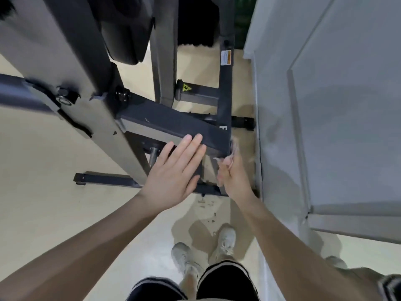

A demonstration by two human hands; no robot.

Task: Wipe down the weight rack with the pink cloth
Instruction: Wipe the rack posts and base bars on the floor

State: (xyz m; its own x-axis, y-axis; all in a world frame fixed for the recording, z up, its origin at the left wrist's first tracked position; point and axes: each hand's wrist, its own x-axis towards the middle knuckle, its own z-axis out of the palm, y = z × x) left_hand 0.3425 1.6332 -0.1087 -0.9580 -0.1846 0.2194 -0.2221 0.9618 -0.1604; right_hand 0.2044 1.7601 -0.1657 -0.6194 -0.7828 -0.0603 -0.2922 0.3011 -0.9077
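— Where was the pink cloth (pixel 232 148) at that moment?

— Bunched and blurred at the right end of the weight rack (pixel 173 124), against the dark crossbar where it met the upright post. The right hand (pixel 231 173) had it: fingers curled around the cloth, with the fabric sticking out past the fingertips on the far side and touching the bar's corner.

— And the other hand?

— The left hand (pixel 175 168) lay flat, fingers straight and together, just left of the cloth. Its fingertips rested on the near edge of the same crossbar; the palm hung over the gap below it. It held nothing.

— So the two hands were close?

— Near each other but apart, the left one beside the right, with the bar's end between them.

— What else was around?

— A grey wall panel (pixel 325 105) ran along the right, just beside the rack's post. The pale floor (pixel 54 170) spread beneath, with small dark specks near the rack's foot. Close to the camera stood the person's light shoes (pixel 226 237) and dark shorts (pixel 225 283).

— Was the cloth's colour clear?

— Only faintly pinkish; motion blur smeared it.
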